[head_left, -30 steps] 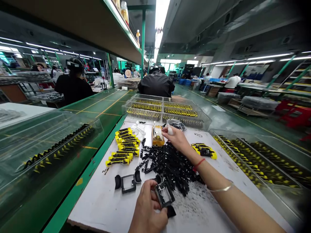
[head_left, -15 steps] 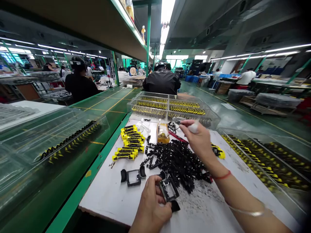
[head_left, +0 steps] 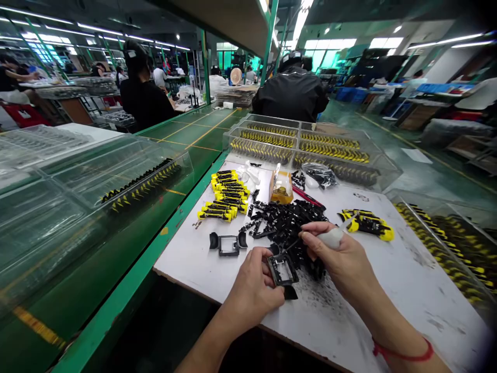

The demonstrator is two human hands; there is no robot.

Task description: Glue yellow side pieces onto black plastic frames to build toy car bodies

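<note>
My left hand point(head_left: 258, 282) is closed around the edge of a black rectangular plastic frame point(head_left: 283, 270), its window tilted up toward me. Dark curved flaps stick out at two of the frame's ends. In my right hand point(head_left: 337, 254) is a thin dark-tipped tool with a white bulb-like body point(head_left: 333, 238); its exact kind is unclear. The tip points down at the frame's upper edge; whether it touches, I cannot tell. A similar black frame with two curved ends point(head_left: 229, 245) lies left of my hands. Just beyond them spreads a heap of small black parts point(head_left: 287, 220).
Yellow-and-black pieces lie stacked at left point(head_left: 227, 197) and right point(head_left: 367, 225). An amber-based clear container point(head_left: 281, 190) stands behind the heap beside a red tool point(head_left: 308, 198). Clear compartment trays point(head_left: 298, 140) line the board's far side and both flanks. A person in black point(head_left: 289, 93) sits ahead.
My right hand has come down and nearer from beside the amber container, bringing the tool tip to the frame. My left hand still holds the frame. The view has shifted.
</note>
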